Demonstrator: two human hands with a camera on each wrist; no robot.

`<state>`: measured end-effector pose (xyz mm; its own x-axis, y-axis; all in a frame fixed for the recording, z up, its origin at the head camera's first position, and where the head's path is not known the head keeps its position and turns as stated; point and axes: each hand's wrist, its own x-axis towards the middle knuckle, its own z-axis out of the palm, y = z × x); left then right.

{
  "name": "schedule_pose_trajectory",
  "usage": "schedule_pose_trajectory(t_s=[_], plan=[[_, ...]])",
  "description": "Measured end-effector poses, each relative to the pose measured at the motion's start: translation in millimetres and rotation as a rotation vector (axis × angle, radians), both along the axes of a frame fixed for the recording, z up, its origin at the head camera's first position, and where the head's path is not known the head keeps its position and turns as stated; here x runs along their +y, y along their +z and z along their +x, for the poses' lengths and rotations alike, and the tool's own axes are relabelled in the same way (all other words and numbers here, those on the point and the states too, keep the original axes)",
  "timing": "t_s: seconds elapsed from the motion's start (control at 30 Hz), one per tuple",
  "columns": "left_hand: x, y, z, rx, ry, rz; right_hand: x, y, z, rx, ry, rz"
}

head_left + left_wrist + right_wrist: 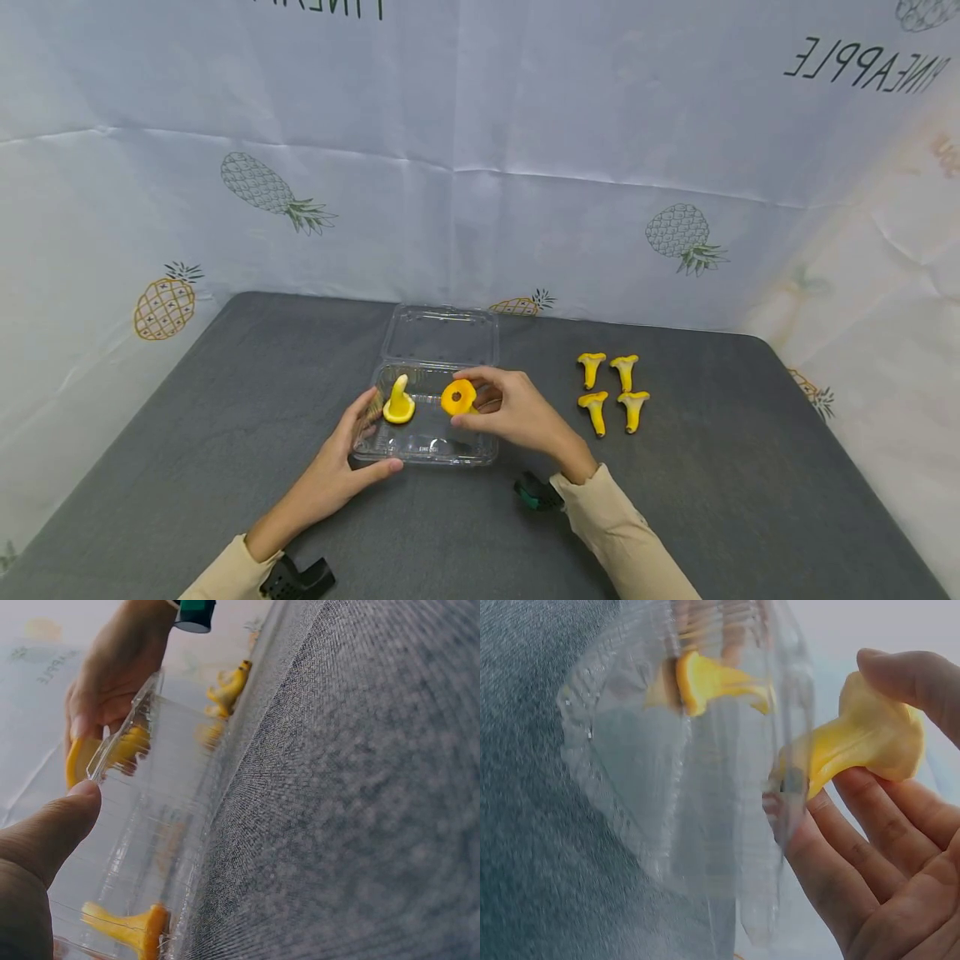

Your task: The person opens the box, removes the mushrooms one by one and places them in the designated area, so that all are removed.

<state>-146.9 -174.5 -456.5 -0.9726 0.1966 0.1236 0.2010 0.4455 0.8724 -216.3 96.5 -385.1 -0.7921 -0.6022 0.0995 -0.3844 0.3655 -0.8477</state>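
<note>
A clear plastic clamshell container [450, 446] lies on the table, its lid [442, 333] folded back away from me. My left hand [330, 479] holds its near left corner, fingers along the left wall and thumb [71, 817] on the front rim. Inside, at the left, one yellow chanterelle mushroom [400, 407] stands cap down with its stem up. My right hand [513, 408] pinches another chanterelle [457, 397] over the container's right half. In the right wrist view, the thumb presses this held chanterelle's pale cap [885, 727] while the fingers support it from below.
Several chanterelles [592, 367] lie in two rows on the grey table [712, 467], right of the container. Behind the table hangs a white cloth [487, 233] printed with pineapples. Each wrist carries a dark device [538, 492].
</note>
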Motion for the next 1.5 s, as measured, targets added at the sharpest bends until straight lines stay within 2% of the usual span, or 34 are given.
schedule_pose_trajectory(t_s=[0.23,0.67,0.87,1.07,1.5], plan=[[-0.8,0.3,-1.4,0.005,-0.001,-0.004,12.7,3.5,2.8,0.01,-0.06,-0.033],[-2.3,3.1,-2.3,0.006,-0.011,0.002,34.0,2.8,4.4,0.025,-0.161,-0.036],[-2.2,3.3,-2.0,0.009,-0.01,0.002,42.9,7.0,4.6,0.045,-0.213,-0.003],[-2.2,2.2,-2.4,0.015,-0.012,-0.001,51.3,9.7,4.4,0.026,-0.275,0.023],[-2.9,0.2,-1.7,0.013,-0.014,-0.002,65.3,10.2,1.1,0.09,-0.334,0.034]])
